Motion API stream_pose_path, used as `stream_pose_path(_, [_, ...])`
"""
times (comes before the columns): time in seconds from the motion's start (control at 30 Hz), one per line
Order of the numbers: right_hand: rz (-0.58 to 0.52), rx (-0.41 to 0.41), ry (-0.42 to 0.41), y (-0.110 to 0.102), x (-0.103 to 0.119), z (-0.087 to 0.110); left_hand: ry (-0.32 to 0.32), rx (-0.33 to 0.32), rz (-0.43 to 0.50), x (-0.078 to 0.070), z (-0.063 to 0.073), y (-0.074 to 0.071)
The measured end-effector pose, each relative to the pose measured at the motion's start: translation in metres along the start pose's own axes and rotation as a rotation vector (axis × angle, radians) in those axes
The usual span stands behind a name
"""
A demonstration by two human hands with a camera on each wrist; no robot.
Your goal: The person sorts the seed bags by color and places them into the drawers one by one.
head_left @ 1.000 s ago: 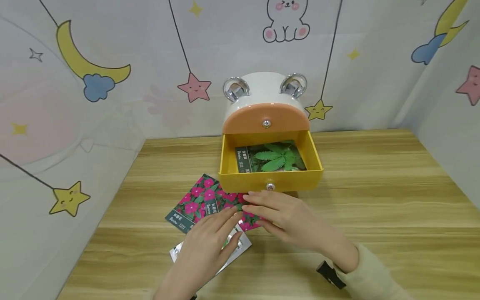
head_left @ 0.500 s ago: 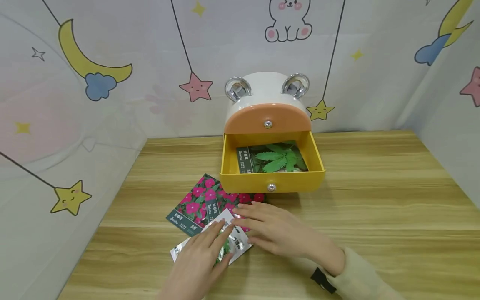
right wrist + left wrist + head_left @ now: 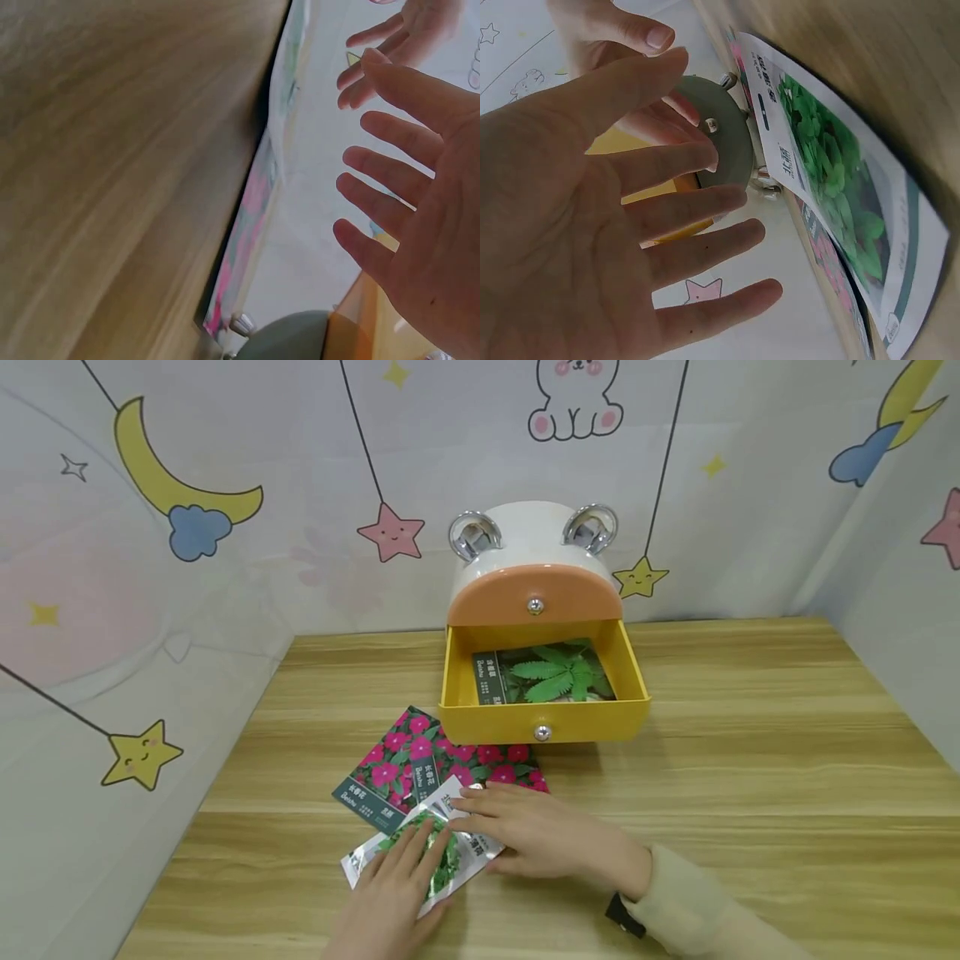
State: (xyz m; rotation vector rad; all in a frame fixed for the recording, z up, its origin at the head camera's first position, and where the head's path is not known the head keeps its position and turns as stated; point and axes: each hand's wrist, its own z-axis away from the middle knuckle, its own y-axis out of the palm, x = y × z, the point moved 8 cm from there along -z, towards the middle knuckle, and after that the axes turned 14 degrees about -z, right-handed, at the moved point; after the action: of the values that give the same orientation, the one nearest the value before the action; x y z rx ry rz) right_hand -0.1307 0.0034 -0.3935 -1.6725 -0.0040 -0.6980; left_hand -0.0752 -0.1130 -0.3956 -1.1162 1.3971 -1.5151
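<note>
In the head view a white seed packet with green leaves [image 3: 448, 870] lies slanted on the table, overlapping two packets with pink flowers, a left one [image 3: 386, 768] and a right one [image 3: 491, 758]. Over its lower left part is my left hand [image 3: 393, 893], fingers extended. My right hand [image 3: 540, 835] reaches across its right corner, fingers fairly straight. Both wrist views show the palms with spread fingers and nothing held; the left palm [image 3: 577, 210] appears raised off the leaf packet [image 3: 832, 165]. Whether any fingertip touches the packet, I cannot tell.
Behind the packets stands a white animal-shaped box [image 3: 528, 531] with an orange upper drawer [image 3: 573, 593]. Its yellow lower drawer [image 3: 592, 722] is pulled out and holds a green-leaf packet [image 3: 551, 677]. A patterned cloth [image 3: 300, 552] hangs around the table.
My right hand has come down and left from the pink-flower packets to the leaf packet. My left hand has drawn back slightly toward me, uncovering more of the leaf packet.
</note>
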Motion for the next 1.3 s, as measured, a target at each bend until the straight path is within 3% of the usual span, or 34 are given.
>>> stream_pose_path(0.2, [0.018, 0.039, -0.051, 0.012, 0.003, -0.009, -0.03, 0.085, 0.004, 0.005, 0.003, 0.015])
stream_pose_path(0.4, [0.048, 0.086, -0.042, 0.022, 0.001, -0.016, -0.064, 0.149, 0.003, 0.011, 0.003, 0.024])
stream_pose_path(0.8, [0.062, 0.163, 0.033, 0.031, -0.006, -0.025, -0.037, 0.151, 0.111, 0.014, 0.003, 0.035])
stream_pose_path(1.3, [0.099, 0.178, 0.059, 0.033, -0.007, -0.03, -0.052, 0.134, 0.145, 0.02, 0.003, 0.038])
